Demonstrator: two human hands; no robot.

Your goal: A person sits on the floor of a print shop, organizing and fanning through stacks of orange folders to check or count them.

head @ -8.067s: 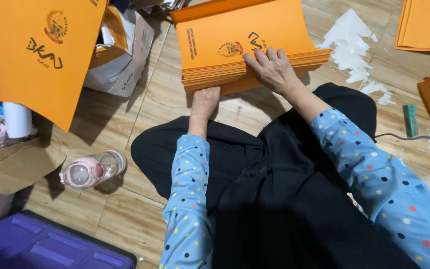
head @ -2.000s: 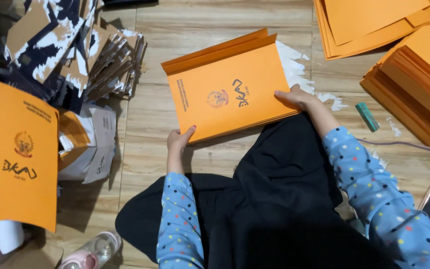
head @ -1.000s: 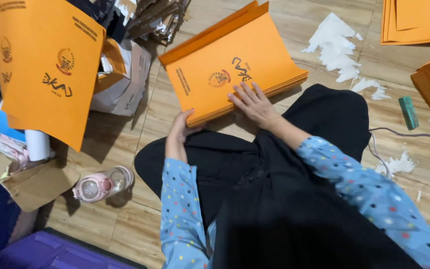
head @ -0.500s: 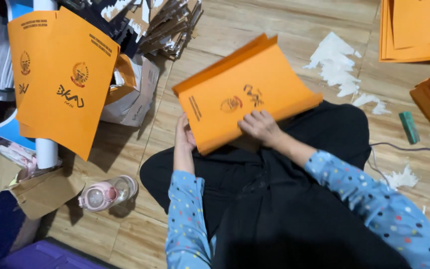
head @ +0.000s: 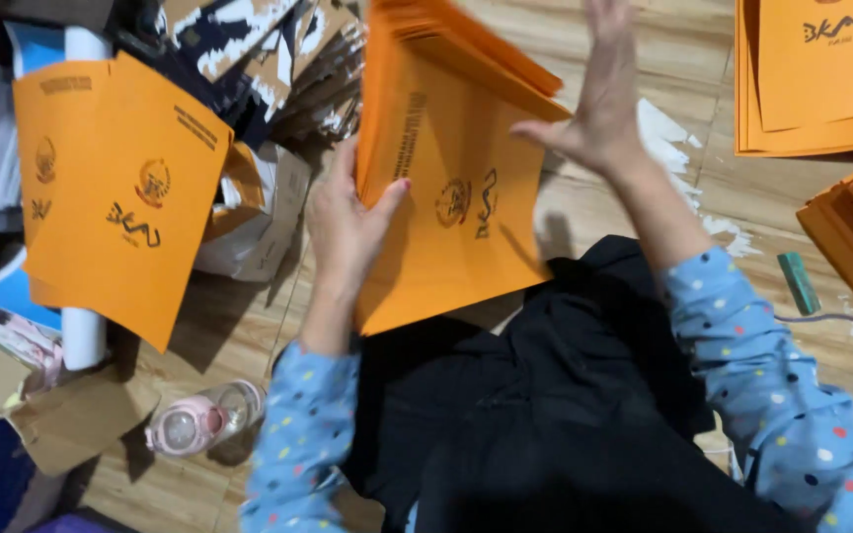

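- Orange printed folder (head: pixel 116 197): far left, propped over a white roll (head: pixel 81 336), well apart from both hands.
- Pink-lidded bottle (head: pixel 194 424): lying on the wooden floor (head: pixel 239 336), below the left sleeve.
- Left hand (head: pixel 348 222): closed on the left edge of the folder stack, thumb across its front face.
- Stack of orange folders (head: pixel 456 188): tilted up on edge between the two hands, above the lap.
- Right hand (head: pixel 599 99): fingers spread and straight, flat against the stack's right side, gripping nothing.
- Further orange folder piles (head: pixel 821 89): top right, on the floor.
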